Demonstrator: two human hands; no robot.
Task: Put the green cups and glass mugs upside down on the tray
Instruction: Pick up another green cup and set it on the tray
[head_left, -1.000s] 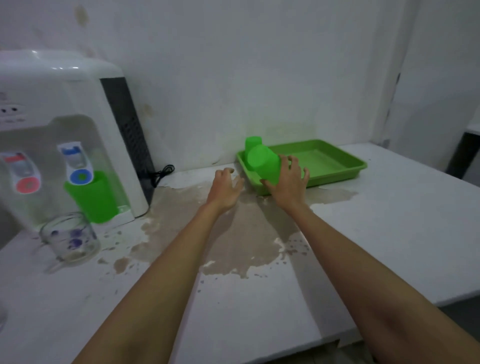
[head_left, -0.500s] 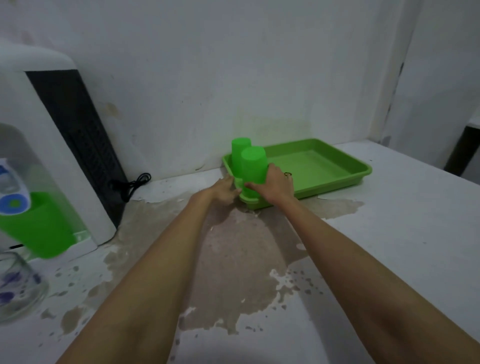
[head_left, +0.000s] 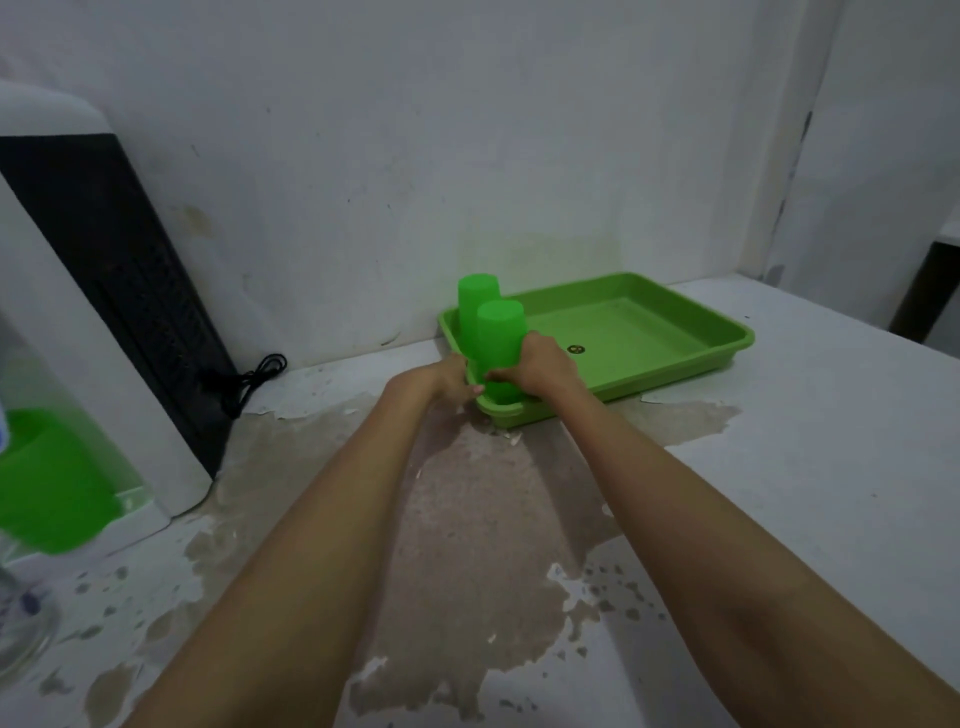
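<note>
A green tray (head_left: 727, 344) lies on the white counter against the wall. Two green cups stand upside down in its left end: the far cup (head_left: 477, 293) near the back corner, the near cup (head_left: 500, 332) at the front corner. My right hand (head_left: 540, 364) wraps around the near cup's lower part. My left hand (head_left: 451, 378) rests at the tray's left rim, fingertips touching that cup's base. A third green cup (head_left: 49, 483) sits under the water dispenser's tap at the far left. A glass mug (head_left: 21, 629) shows partly at the left edge.
A white water dispenser (head_left: 93, 312) with a black side panel stands at the left, its black cord (head_left: 249, 376) coiled by the wall. A brown wet patch (head_left: 467, 519) covers the counter between my arms. White counter extends to the right.
The right hand turned the tilted green cup upside down and lowered it into the tray's front-left corner. The left hand moved to the tray's rim. The view shifted rightward.
</note>
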